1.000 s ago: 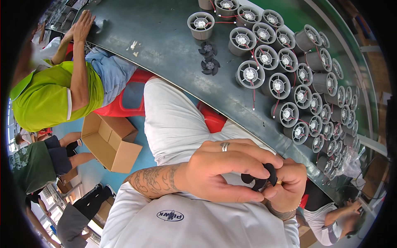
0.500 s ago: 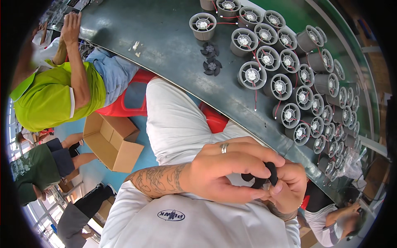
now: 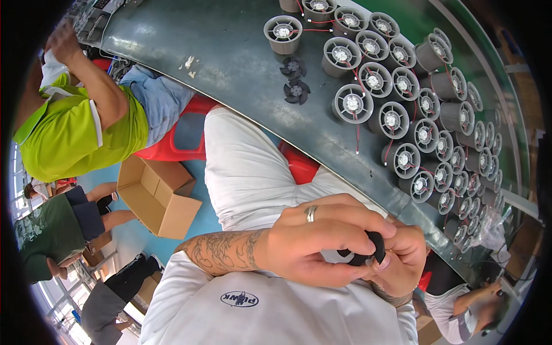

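Close in front of my body, my left hand (image 3: 325,244), with a ring on one finger, has its fingers closed round a small black fan wheel (image 3: 378,247). My right hand (image 3: 404,256) grips the same piece from the other side, its thumb pressed against it. Fingers cover much of the wheel, so only some dark curved blades show. On the table lie two more black fan wheels (image 3: 296,91), one behind the other. A grey round fan housing (image 3: 283,49) with a white centre stands just beyond them.
Rows of several grey fan housings (image 3: 391,119) with red wires fill the right of the metal table (image 3: 230,63). A clear plastic bag (image 3: 490,227) lies at the far right. A co-worker in a green shirt (image 3: 86,132) sits at left, near an open cardboard box (image 3: 149,198).
The black fan wheel has turned slightly between my fingers, and my left fingers have shifted over it. At left, the co-worker's raised hand has moved further left.
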{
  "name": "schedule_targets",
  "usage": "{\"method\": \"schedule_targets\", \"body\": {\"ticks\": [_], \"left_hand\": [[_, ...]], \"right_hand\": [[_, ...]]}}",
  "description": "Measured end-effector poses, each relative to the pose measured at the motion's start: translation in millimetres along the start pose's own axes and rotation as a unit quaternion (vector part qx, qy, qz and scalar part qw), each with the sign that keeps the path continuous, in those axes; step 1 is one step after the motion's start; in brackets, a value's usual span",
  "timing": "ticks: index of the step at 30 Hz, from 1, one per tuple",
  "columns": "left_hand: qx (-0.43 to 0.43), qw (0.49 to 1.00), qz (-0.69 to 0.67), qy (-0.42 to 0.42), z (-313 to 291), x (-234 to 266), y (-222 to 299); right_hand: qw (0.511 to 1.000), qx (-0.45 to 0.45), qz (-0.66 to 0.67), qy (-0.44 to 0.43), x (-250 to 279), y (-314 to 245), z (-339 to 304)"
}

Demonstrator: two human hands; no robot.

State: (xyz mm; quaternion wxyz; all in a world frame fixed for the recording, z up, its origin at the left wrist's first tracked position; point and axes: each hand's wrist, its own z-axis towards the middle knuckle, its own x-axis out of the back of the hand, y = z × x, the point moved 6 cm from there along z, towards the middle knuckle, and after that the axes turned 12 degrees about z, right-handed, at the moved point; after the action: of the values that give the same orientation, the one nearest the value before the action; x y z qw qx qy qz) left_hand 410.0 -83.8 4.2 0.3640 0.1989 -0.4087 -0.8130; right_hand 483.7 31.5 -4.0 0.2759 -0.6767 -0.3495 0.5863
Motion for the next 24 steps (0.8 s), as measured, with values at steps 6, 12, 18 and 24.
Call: {"method": "schedule_targets", "body": {"ticks": [6, 12, 18, 24], "left_hand": [[-0.018, 1.000, -0.003, 0.007, -2.1, -0.2, 1.3], [-0.016, 1.000, -0.018, 0.002, -3.2, -0.3, -0.4], [-0.023, 0.999, -0.026, 0.004, -2.3, 0.6, -0.2], [-0.019, 0.999, -0.044, 0.005, -3.3, 0.3, -1.4]], "right_hand": [[0.999, -0.021, 0.035, -0.005, 0.9, 2.7, -2.7], [0.998, -0.020, 0.053, -0.001, 2.7, 6.2, -3.8], [0.999, -0.006, 0.039, 0.004, 1.5, 4.9, -2.9], [0.999, -0.018, 0.033, 0.006, 1.3, 4.4, -3.2]]}}
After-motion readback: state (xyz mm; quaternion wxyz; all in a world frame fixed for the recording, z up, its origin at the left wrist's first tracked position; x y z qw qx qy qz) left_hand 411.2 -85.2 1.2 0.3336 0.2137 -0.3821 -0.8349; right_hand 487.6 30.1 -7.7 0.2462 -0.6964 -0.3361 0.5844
